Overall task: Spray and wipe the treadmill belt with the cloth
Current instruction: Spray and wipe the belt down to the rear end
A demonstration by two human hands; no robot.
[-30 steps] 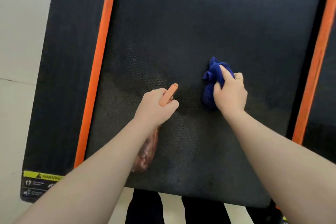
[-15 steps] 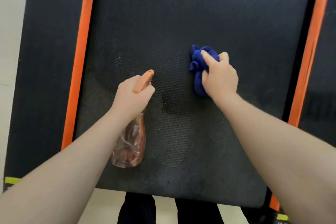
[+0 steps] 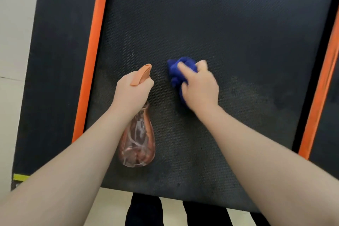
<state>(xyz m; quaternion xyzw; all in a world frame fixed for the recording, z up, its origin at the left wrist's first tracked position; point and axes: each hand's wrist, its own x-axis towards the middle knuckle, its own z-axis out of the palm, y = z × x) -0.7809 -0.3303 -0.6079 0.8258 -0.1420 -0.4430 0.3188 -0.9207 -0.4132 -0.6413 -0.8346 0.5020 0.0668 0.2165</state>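
Left forearm comes in from the bottom-left corner, angled up and right; left hand (image 3: 133, 91) sits over the left-centre of the belt (image 3: 220, 24), back of hand to camera. Its grip is wrapped around the neck of the spray bottle (image 3: 138, 141), orange nozzle (image 3: 141, 77) pointing up and away, clear reddish body hanging below the wrist above the belt's near part. Orange strip (image 3: 91, 57) runs just left of that hand, black side rail (image 3: 55, 60) beyond it, pale floor (image 3: 14, 42) past that. Right forearm enters from the bottom-right, angled up and left; right hand (image 3: 199, 88) is blurred, palm down near belt centre. Grip there: fingers curled on top of the bunched blue cloth (image 3: 178, 70), pressing it onto the belt. Small gap between the two hands. Wide bare belt above both hands and to the right, up to the right orange strip (image 3: 319, 88). Belt's near edge lies below the bottle, dark trouser legs (image 3: 145, 211) under it.
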